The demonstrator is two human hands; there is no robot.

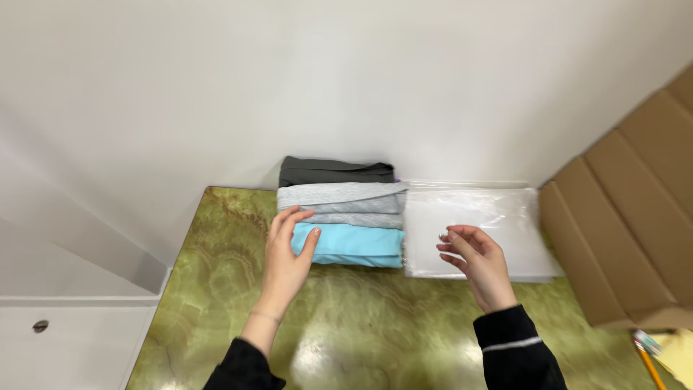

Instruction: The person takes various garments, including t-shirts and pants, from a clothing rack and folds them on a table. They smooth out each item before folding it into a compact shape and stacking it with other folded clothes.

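Green marbled surface [346, 339], set against a white wall.

Folded garments, back edge, left of centre: dark grey piece [336, 172] hard against the wall, light grey piece [341, 204] in front of it, light blue piece [354, 244] nearest the person. All three appear already folded and stacked tight together.

Stack of clear plastic bags [498, 224], just right of the garments, touching them; looks empty and untouched.

Left hand [286, 256]: fingers spread, flat against the blue piece's left side.

Right hand [480, 263]: fingers loosely curled, holding nothing, over the bags' front edge.

Cardboard box [621, 217] at the right edge. Front half of the surface lies open; room tight at back and right.
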